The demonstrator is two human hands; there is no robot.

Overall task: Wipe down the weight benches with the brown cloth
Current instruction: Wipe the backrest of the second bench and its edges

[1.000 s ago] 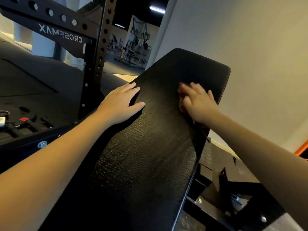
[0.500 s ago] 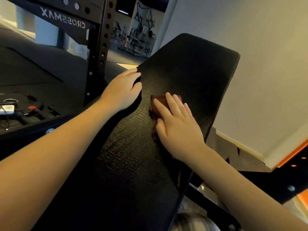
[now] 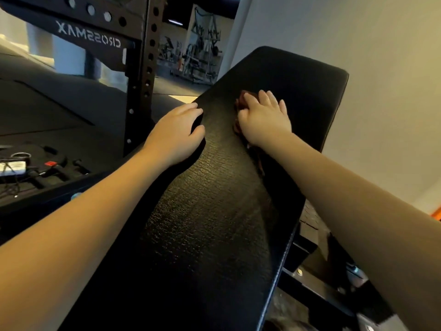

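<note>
A black textured bench pad (image 3: 210,211) slopes up and away from me through the middle of the view. My right hand (image 3: 265,118) lies flat on the brown cloth (image 3: 243,101), pressing it against the upper part of the pad; only the cloth's far edge and a strip under my wrist show. My left hand (image 3: 177,132) rests on the pad's left edge with its fingers curled over the side.
A black rack upright with holes (image 3: 140,75) and a CROSSMAX crossbar (image 3: 88,32) stand close on the left. Small items and cables (image 3: 21,168) lie on the dark floor at the left. The bench frame (image 3: 317,278) sits lower right, a pale wall (image 3: 381,68) behind.
My right hand has slid the cloth up the pad, after sweeping from the right edge toward the middle. My left hand has kept its hold on the left edge.
</note>
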